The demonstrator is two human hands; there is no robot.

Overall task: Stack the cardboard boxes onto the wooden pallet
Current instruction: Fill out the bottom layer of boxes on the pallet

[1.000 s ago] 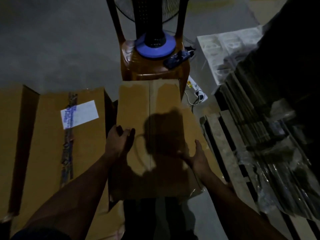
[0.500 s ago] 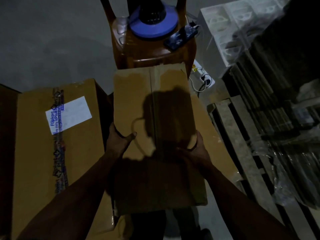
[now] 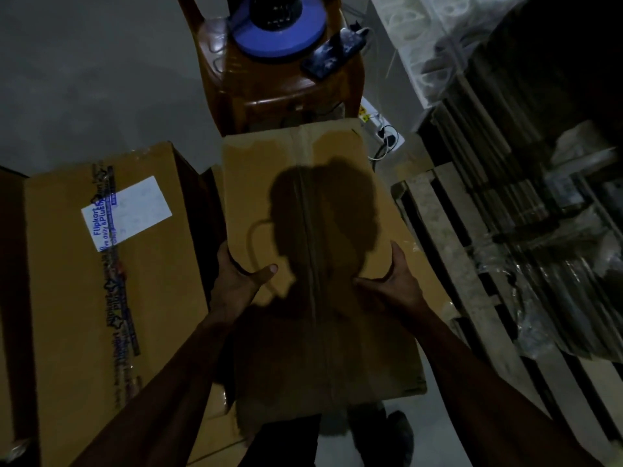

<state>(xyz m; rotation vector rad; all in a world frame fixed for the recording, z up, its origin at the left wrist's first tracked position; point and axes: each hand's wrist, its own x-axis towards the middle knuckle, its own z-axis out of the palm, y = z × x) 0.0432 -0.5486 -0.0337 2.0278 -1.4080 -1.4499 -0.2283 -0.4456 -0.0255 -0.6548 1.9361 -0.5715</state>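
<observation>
So the step in hand looks like the carry: the cardboard box is up off the floor, held out in front of the person's body with a hand on each long side. The left hand grips the left edge, thumb lying across the top and the fingers hidden down the side; the right hand does the same on the right edge, thumb on top, rest wrapped out of sight. Both grips are closed on the box, nothing loose. The wooden pallet sits just to the right, bare slats showing at its near end and shiny wrapped stuff piled on its far side. Next move, I reckon, is to swing the box right and set it flat on those open slats, clear of the wrapped pile, since it's dim and edges are hard to read. A bigger taped box with a white label stands on the left, and a brown chair with a blue-based fan and a phone is straight ahead. Compared to a second ago, the box has come up closer to the camera and both thumbs have settled onto its top, and the view has tipped downward so less of the fan shows.
</observation>
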